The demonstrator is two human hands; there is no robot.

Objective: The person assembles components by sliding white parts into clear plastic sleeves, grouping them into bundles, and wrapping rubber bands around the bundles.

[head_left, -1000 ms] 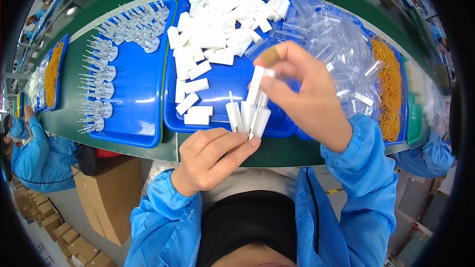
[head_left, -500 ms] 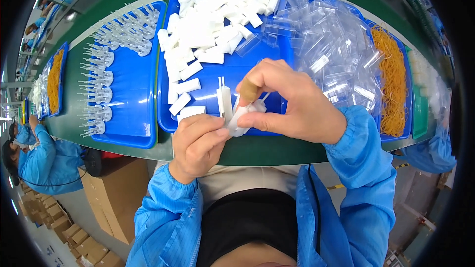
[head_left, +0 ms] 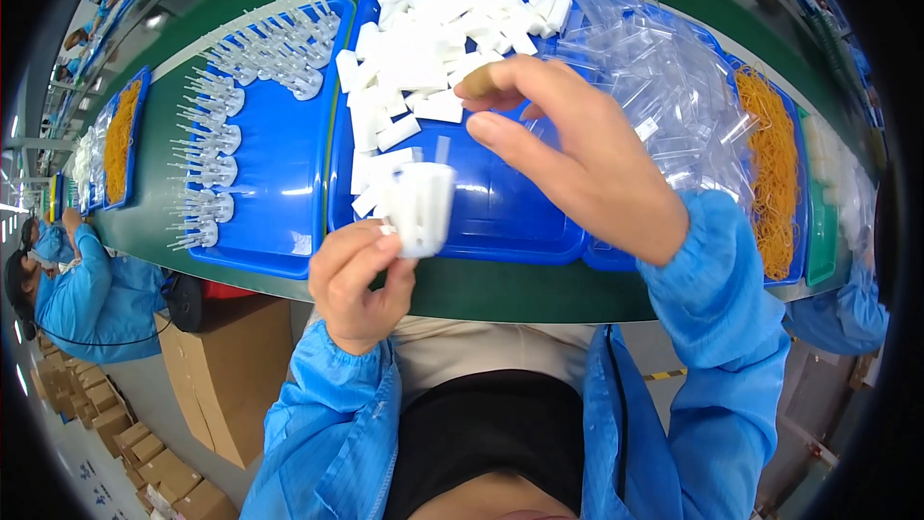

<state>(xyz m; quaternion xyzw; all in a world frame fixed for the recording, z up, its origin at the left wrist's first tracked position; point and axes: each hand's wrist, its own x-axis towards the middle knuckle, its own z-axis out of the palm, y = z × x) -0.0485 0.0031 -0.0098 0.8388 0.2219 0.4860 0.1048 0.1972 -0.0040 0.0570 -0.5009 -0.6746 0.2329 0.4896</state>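
Between the thumb and fingers of my left hand (head_left: 358, 284), a white plastic holder (head_left: 423, 212) is pinched at its rim. White blocks seem to stand on it, and one pale pin sticks up; motion blurs the detail. My right hand (head_left: 568, 140) reaches over the middle blue tray (head_left: 510, 231) with thumb and fingers apart. Its fingertips are beside the heap of white foam blocks (head_left: 414, 48), next to one block (head_left: 438, 106); whether they touch it I cannot tell.
At left, a blue tray (head_left: 279, 173) holds several clear round bases with upright pins (head_left: 217, 140). Clear plastic sleeves (head_left: 664, 87) are heaped at right, beside orange rubber bands (head_left: 767, 164). A cardboard box (head_left: 226, 376) stands below the table; a co-worker in blue (head_left: 106, 303) sits at far left.
My right hand has let go of the white holder and moved up to the foam blocks. My left hand has kept the holder, which now stands tilted differently and shifted left.
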